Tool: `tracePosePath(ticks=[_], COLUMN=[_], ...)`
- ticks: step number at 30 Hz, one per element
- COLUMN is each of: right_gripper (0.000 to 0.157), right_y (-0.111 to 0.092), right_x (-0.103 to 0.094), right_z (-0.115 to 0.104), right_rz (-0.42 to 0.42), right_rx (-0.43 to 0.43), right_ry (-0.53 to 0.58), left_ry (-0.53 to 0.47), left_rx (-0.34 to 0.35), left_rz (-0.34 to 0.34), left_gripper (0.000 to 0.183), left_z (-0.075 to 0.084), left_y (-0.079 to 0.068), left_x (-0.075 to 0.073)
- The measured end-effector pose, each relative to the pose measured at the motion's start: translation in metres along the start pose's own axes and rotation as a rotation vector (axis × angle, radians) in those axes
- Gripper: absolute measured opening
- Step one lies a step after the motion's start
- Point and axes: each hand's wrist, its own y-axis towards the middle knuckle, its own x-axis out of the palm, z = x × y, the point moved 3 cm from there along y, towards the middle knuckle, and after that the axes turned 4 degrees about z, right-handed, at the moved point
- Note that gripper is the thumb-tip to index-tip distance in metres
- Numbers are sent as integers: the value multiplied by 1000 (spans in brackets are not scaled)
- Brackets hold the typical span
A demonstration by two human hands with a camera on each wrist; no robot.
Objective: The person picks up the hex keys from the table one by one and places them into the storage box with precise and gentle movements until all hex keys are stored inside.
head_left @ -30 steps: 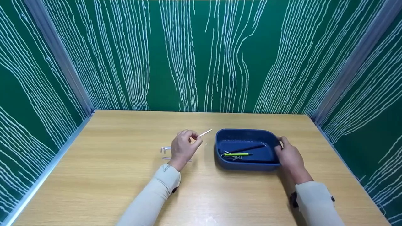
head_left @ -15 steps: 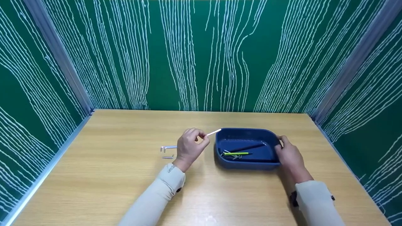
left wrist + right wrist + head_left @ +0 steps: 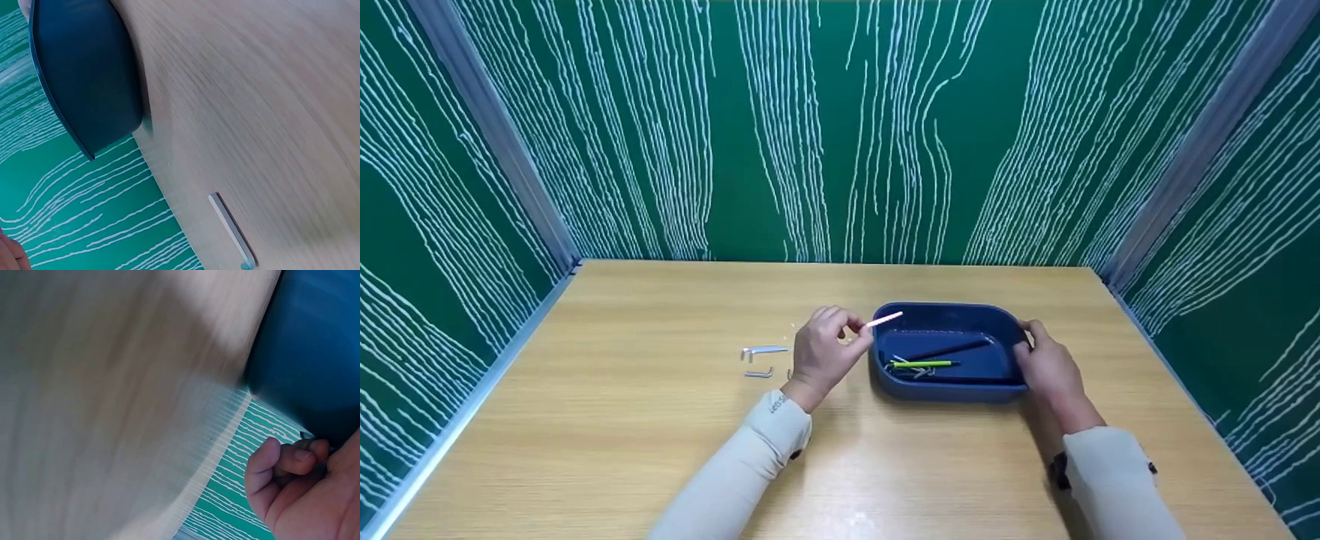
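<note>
My left hand (image 3: 829, 349) pinches a slim white stick (image 3: 885, 319) between thumb and fingers. The stick's far end hangs over the left rim of a dark blue plastic bin (image 3: 960, 394); its exact kind is unclear. At the bin's right end, my right hand (image 3: 1054, 379) grips the rim, thumb on the near side. Inside the bin lie a lime-green pen (image 3: 922, 364), dark pen-like sticks (image 3: 956, 350) and small metallic pieces. In the right wrist view, curled fingers of the right hand (image 3: 304, 489) meet the bin's wall (image 3: 315, 343).
Left of the left hand, L-shaped hex keys (image 3: 769, 349) lie on the wooden table (image 3: 622, 420), with a shorter hex key (image 3: 759, 373) nearer. One hex key (image 3: 233, 230) shows in the left wrist view. Green walls (image 3: 765, 150) with white wavy lines enclose the table.
My left hand has moved right with the white stick, from beside the bin to its left rim. More of the hex keys now shows. The right hand keeps its grip on the bin.
</note>
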Motion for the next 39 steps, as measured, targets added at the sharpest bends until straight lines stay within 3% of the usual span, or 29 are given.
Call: tracePosePath(ticks=[25, 39], right_gripper=[46, 45], right_y=[0, 1], right_x=[0, 0], right_z=[-1, -1], right_rz=[-27, -9], right_rx=[15, 4], right_ry=[5, 1], left_ry=[-32, -54], left_rx=[-3, -69], left_rz=[-110, -219], left_gripper=[6, 6], left_z=[16, 23], left_y=[-8, -16], left_x=[21, 37])
